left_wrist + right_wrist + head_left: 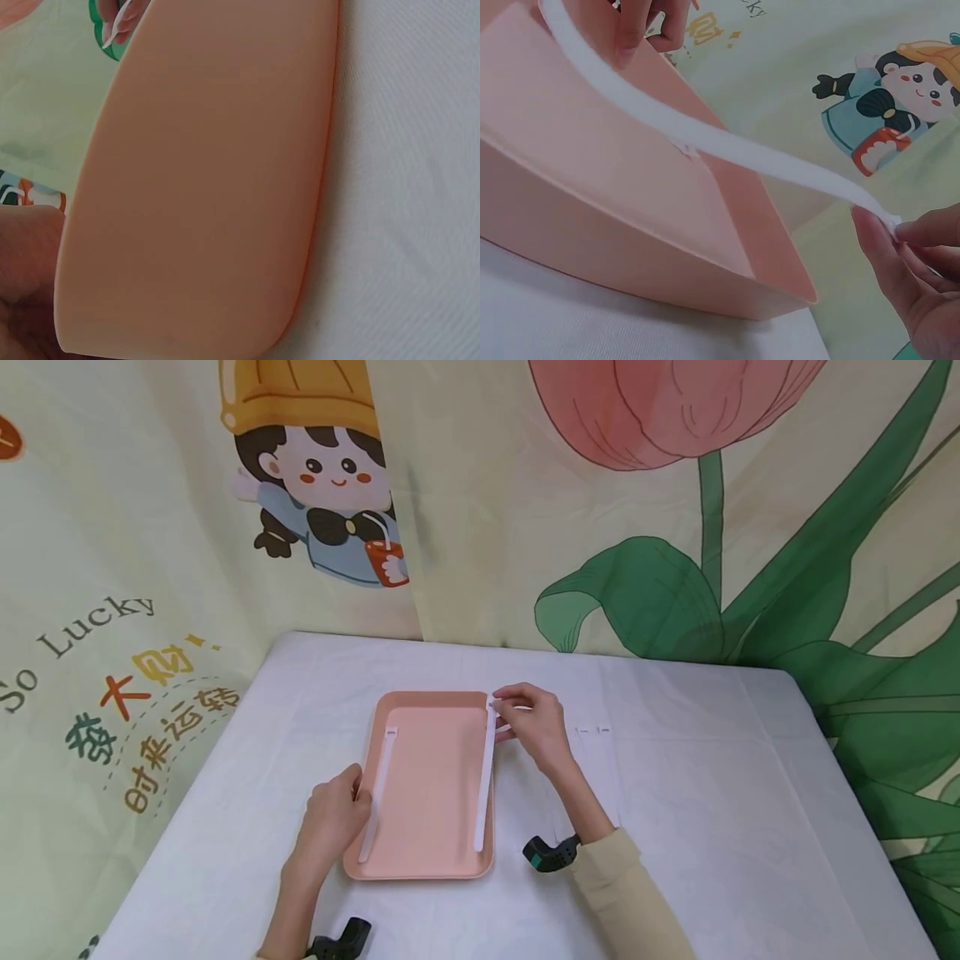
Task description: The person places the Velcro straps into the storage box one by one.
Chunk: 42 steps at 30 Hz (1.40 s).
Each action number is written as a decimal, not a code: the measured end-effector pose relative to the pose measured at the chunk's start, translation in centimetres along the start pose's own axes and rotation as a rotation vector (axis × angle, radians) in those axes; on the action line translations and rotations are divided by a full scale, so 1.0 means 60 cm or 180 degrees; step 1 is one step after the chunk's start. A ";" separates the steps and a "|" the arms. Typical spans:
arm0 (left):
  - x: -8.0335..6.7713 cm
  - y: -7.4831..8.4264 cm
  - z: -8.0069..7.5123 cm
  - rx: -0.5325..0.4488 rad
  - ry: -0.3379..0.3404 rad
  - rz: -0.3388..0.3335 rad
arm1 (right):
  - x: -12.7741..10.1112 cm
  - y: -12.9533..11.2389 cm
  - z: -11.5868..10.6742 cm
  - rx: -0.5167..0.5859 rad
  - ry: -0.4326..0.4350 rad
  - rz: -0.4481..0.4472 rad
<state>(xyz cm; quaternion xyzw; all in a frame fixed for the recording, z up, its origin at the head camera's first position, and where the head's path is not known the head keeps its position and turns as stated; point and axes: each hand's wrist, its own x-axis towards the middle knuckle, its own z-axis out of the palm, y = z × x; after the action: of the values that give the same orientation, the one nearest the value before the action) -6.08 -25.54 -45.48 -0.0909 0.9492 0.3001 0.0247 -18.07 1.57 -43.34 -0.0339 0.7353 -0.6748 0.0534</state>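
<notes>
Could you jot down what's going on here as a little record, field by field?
Surface: table under white cloth
Tray: pink tray, lying flat
Strips in tray: left white strip; right white strip
Left hand: touches the left strip at the tray's left rim
Right hand: pinches the top end of the right strip
Beside tray: two more white strips on the cloth

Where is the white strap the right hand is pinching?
In the head view, the white strap lies along the pink tray's right side, its far end pinched by the right hand.
</notes>
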 end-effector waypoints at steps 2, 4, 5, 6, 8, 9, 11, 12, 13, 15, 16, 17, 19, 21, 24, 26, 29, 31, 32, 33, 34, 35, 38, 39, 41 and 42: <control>0.000 0.000 -0.001 0.0012 0.0011 0.0005 | 0.002 0.000 0.007 0.0005 -0.0045 0.0012; 0.000 -0.001 0.000 0.0023 0.0004 0.0002 | 0.004 -0.001 0.012 0.0025 -0.0074 0.0030; 0.000 -0.002 0.000 0.0021 -0.0001 0.0005 | 0.004 -0.001 0.015 0.0022 -0.0082 0.0036; 0.001 -0.003 0.001 0.0015 -0.0008 -0.0001 | 0.004 -0.001 0.017 0.0014 -0.0089 0.0043; 0.001 -0.003 0.003 0.0003 -0.0028 -0.0015 | 0.005 0.001 0.022 0.0010 -0.0104 0.0051; 0.001 -0.004 0.004 0.0002 -0.0036 -0.0022 | 0.005 0.001 0.024 0.0024 -0.0123 0.0050; 0.002 -0.004 0.005 0.0002 -0.0035 -0.0041 | 0.007 0.002 0.029 0.0048 -0.0171 0.0050; 0.002 -0.004 0.005 0.0002 -0.0033 -0.0054 | 0.007 0.002 0.032 0.0066 -0.0194 0.0057; 0.002 -0.004 0.006 0.0004 -0.0030 -0.0063 | 0.008 0.002 0.034 0.0068 -0.0213 0.0057; 0.002 -0.004 0.006 0.0010 -0.0021 -0.0072 | 0.011 0.002 0.040 0.0083 -0.0245 0.0061; 0.003 -0.004 0.006 0.0008 -0.0021 -0.0076 | 0.012 0.003 0.043 0.0084 -0.0259 0.0065; 0.003 -0.003 0.006 0.0008 -0.0017 -0.0076 | 0.013 0.003 0.046 0.0091 -0.0270 0.0070; 0.005 -0.003 0.005 0.0014 -0.0011 -0.0058 | 0.017 0.004 0.052 0.0121 -0.0275 0.0068; 0.006 -0.001 0.004 0.0021 -0.0005 -0.0044 | 0.020 0.005 0.058 0.0168 -0.0279 0.0081; 0.006 -0.001 0.001 0.0047 0.0000 -0.0045 | 0.024 0.008 0.069 0.0225 -0.0292 0.0113; 0.005 -0.001 0.000 0.0054 -0.0010 -0.0064 | 0.024 0.009 0.075 0.0242 -0.0307 0.0125; 0.004 -0.001 0.000 0.0069 -0.0031 -0.0075 | 0.024 0.011 0.082 0.0265 -0.0313 0.0150; 0.004 0.000 0.002 0.0064 -0.0042 -0.0081 | 0.026 0.013 0.086 0.0278 -0.0309 0.0160; 0.004 0.001 0.002 0.0067 -0.0039 -0.0079 | 0.026 0.014 0.088 0.0285 -0.0304 0.0172; 0.005 0.002 0.003 0.0068 -0.0038 -0.0077 | 0.028 0.015 0.090 0.0298 -0.0299 0.0186; 0.005 0.002 0.003 0.0068 -0.0032 -0.0075 | 0.029 0.017 0.092 0.0312 -0.0302 0.0191; 0.005 0.003 0.003 0.0063 -0.0029 -0.0073 | 0.031 0.017 0.094 0.0312 -0.0297 0.0191; 0.007 0.005 0.006 0.0065 -0.0001 -0.0055 | 0.035 0.015 0.099 0.0298 -0.0290 0.0176; 0.008 0.005 0.006 0.0064 0.0001 -0.0057 | 0.036 0.015 0.101 0.0281 -0.0294 0.0168; 0.009 0.006 0.008 0.0067 -0.0006 -0.0072 | 0.039 0.016 0.103 0.0240 -0.0299 0.0174; 0.010 0.007 0.009 0.0065 -0.0012 -0.0081 | 0.041 0.017 0.104 0.0232 -0.0300 0.0184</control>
<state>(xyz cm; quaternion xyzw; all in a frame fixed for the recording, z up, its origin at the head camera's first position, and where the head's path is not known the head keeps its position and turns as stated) -6.76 -24.99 -45.74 -0.1022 0.9510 0.2902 0.0312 -19.69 -4.82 -44.96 -0.0425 0.7075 -0.6970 0.1087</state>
